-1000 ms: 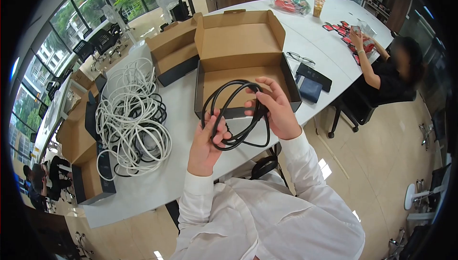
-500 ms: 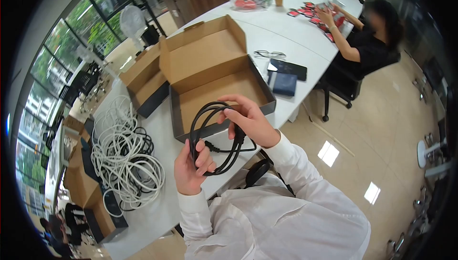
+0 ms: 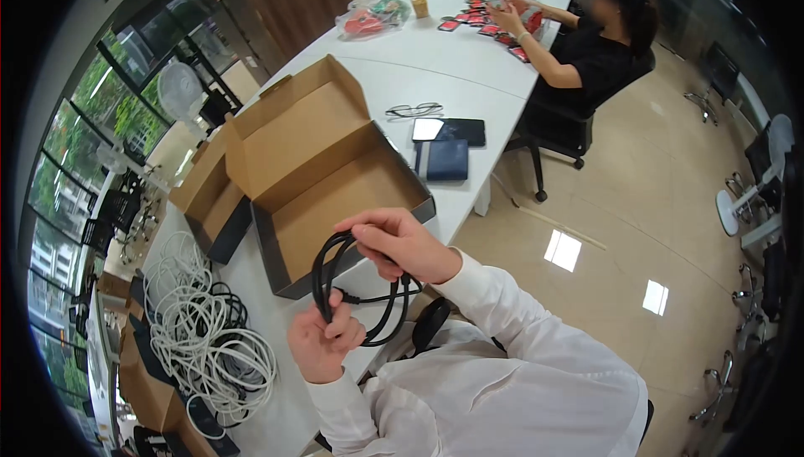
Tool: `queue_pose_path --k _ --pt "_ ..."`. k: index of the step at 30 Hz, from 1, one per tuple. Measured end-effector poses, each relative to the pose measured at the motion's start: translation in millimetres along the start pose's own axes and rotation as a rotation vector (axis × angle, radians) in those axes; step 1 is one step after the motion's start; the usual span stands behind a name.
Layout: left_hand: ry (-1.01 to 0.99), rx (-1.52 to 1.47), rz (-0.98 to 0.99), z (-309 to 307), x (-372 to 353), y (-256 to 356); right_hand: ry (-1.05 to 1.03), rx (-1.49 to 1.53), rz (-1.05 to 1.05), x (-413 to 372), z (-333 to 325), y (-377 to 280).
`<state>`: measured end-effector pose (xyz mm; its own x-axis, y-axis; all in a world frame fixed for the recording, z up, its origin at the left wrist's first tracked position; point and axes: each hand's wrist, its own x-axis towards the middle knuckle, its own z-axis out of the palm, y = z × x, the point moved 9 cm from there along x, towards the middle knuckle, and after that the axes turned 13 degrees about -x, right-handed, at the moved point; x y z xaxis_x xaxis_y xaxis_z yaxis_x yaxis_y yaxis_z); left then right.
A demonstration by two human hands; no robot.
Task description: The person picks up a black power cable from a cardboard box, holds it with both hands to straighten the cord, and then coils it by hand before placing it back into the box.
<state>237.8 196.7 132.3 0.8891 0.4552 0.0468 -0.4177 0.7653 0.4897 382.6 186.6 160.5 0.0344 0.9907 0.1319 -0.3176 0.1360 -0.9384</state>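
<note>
A black cable (image 3: 384, 327) is wound into loose loops, held between my two hands over the front edge of the table. My left hand (image 3: 322, 341) has its fingers closed around the lower left side of the coil. Pinched at the top of the loops, my right hand (image 3: 402, 243) grips the same cable. One plug end pokes out near the left fingers. Just beyond the hands stands an open cardboard box (image 3: 335, 206), its lid tipped back and its brown inside showing. Left of my left hand lies a tangled heap of white and dark cables (image 3: 213, 331).
Beside the large box is a smaller open box (image 3: 213, 206); another open box (image 3: 151, 373) sits lower left. Glasses (image 3: 414, 110), a phone (image 3: 461, 130) and a dark blue notebook (image 3: 444, 160) lie to the right. A seated person (image 3: 578, 55) handles red packets across the table.
My head view has shifted, so the table and boxes sit lower and further left. Both hands still hold the coil, and the right fingers have closed more tightly at its top.
</note>
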Motion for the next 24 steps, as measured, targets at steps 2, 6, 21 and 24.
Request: queue_pose_path --k 2,6,21,24 --pt "0.063 -0.130 -0.044 -18 2 -5 0.029 -0.074 -0.013 -2 4 -1" --pt "-0.005 -0.123 -0.038 -18 1 -13 0.021 -0.107 0.012 -4 5 -2" --pt "0.193 -0.338 0.125 -40 -8 17 -0.247 0.133 0.011 7 29 21" --pt "0.129 -0.417 0.205 -34 -15 31 -0.341 0.155 -0.093 8 37 21"
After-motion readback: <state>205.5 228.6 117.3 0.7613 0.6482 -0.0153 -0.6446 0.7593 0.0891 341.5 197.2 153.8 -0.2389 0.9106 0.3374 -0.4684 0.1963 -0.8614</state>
